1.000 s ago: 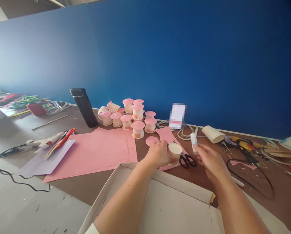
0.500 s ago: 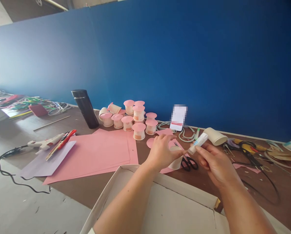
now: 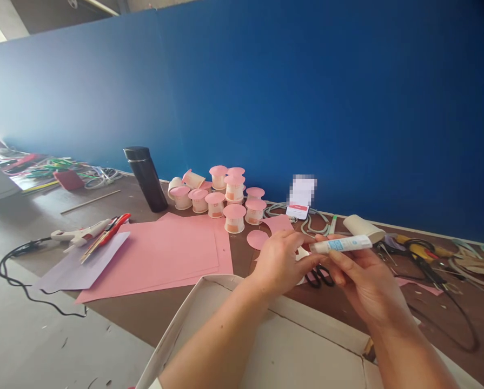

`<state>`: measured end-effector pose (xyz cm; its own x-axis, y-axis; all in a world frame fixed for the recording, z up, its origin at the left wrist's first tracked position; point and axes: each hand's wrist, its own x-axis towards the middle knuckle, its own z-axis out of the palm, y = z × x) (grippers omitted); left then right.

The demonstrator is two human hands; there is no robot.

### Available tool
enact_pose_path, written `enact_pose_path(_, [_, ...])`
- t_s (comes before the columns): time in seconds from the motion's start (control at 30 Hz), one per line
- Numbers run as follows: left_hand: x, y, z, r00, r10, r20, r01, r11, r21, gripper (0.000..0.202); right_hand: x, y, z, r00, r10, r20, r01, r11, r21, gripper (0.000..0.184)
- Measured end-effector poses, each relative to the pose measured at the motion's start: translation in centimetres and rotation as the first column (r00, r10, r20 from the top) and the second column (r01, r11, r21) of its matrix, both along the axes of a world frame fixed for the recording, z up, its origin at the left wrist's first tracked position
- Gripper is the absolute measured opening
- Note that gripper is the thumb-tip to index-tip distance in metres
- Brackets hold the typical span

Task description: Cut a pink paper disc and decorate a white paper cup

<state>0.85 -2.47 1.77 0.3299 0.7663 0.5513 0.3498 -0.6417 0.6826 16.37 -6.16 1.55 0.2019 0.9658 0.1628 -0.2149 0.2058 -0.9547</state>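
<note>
My right hand [image 3: 359,273] grips a white glue stick [image 3: 343,244] with blue print, held almost level above the table. At the stick's left end, the thumb and fingers of my left hand [image 3: 278,262] close round the tip. Behind my left hand, a white paper cup [image 3: 302,253] is mostly hidden. Below the glue stick lie black-handled scissors [image 3: 320,275], partly covered by my hands. A pink paper disc [image 3: 258,239] and a cut pink sheet [image 3: 280,222] lie just beyond my left hand.
Several paper cups with pink disc tops [image 3: 234,219] stand near the blue partition [image 3: 266,97]. A black flask [image 3: 146,181], pink sheets [image 3: 172,248], a glue gun [image 3: 79,235] and a red cutter [image 3: 107,235] are leftward. A cardboard tray [image 3: 306,346] is nearest me. Cables [image 3: 432,270] lie right.
The glue stick has turned from a slant to nearly level. My left hand has come right and closed on its end, covering more of the paper cup. The view has shifted slightly.
</note>
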Motion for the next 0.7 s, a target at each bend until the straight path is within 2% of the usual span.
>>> enact_pose_path(0.17, [0.1, 0.0, -0.1, 0.998, 0.04, -0.058, -0.037, 0.998, 0.053, 0.029, 0.0, 0.2, -0.6, 1.0, -0.015, 0.002, 0.015, 1.0, -0.005, 0.04])
enact_pose_path(0.4, [0.3, -0.5, -0.1, 0.99, 0.02, -0.14, -0.003, 0.992, 0.125, 0.037, 1.0, 0.5, -2.4, 0.997, -0.053, 0.063, 0.053, 0.999, -0.004, 0.041])
enact_pose_path(0.53, [0.5, -0.6, -0.3, 0.984, 0.012, -0.179, 0.02, 0.984, 0.178, 0.036, 0.6, 0.6, -2.3, 0.994, -0.075, 0.079, 0.073, 0.997, 0.026, 0.038])
enact_pose_path(0.63, [0.6, -0.7, -0.3, 0.979, 0.018, -0.201, 0.023, 0.98, 0.2, 0.033, 0.9, 0.6, -1.4, 0.993, -0.111, -0.026, 0.113, 0.991, 0.067, 0.031])
enact_pose_path(0.7, [0.5, -0.7, -0.2, 0.981, 0.023, -0.193, 0.015, 0.981, 0.191, 0.031, 1.8, 0.6, -0.7, 0.968, -0.195, -0.156, 0.215, 0.969, 0.124, 0.027])
